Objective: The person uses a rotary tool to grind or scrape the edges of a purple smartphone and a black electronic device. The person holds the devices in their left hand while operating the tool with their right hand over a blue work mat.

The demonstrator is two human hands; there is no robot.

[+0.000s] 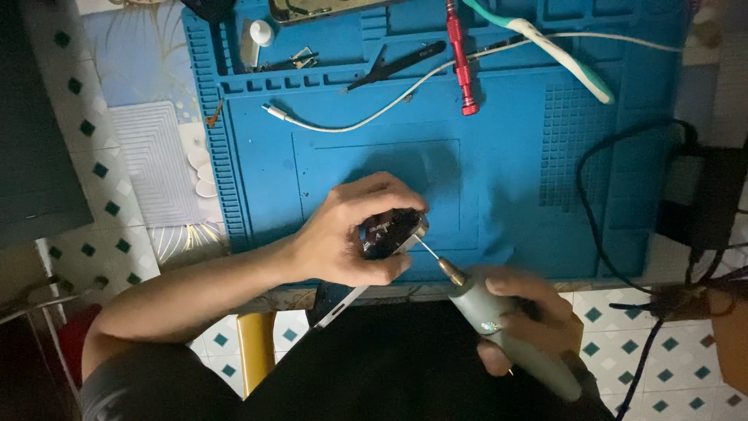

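Fingers of the left hand (351, 234) are curled tight around a small dark device (389, 232), thumb underneath and the other fingers arched over its top, so it is lifted just above the near edge of the blue work mat (514, 179). The right hand (530, 320) wraps narrowly around a grey powered screwdriver (506, 331), fingers closed on its barrel; its thin bit (428, 252) points up and left and meets the lower right corner of the device. Both hands sit at the mat's near edge, partly over the lip and off the mat.

The middle of the mat, beyond the left hand, is bare blue surface with a faint rectangular outline, and the gridded patch toward the mat's right side holds nothing. The far strip of the mat is crowded: a red screwdriver (461, 58) lies lengthwise there, black tweezers (393, 66) just left of it, a white cable (366, 117) curves from the far right down toward the mat's left half, and a white and teal tool (561, 54) slants across the far right corner. A small white bottle (255, 39) stands in the far left tray section.

A black cord (600, 218) loops over the mat's right edge, reaching in from a dark block off the mat. Left of the mat lies a white ribbed pad (156, 160) on patterned tile.
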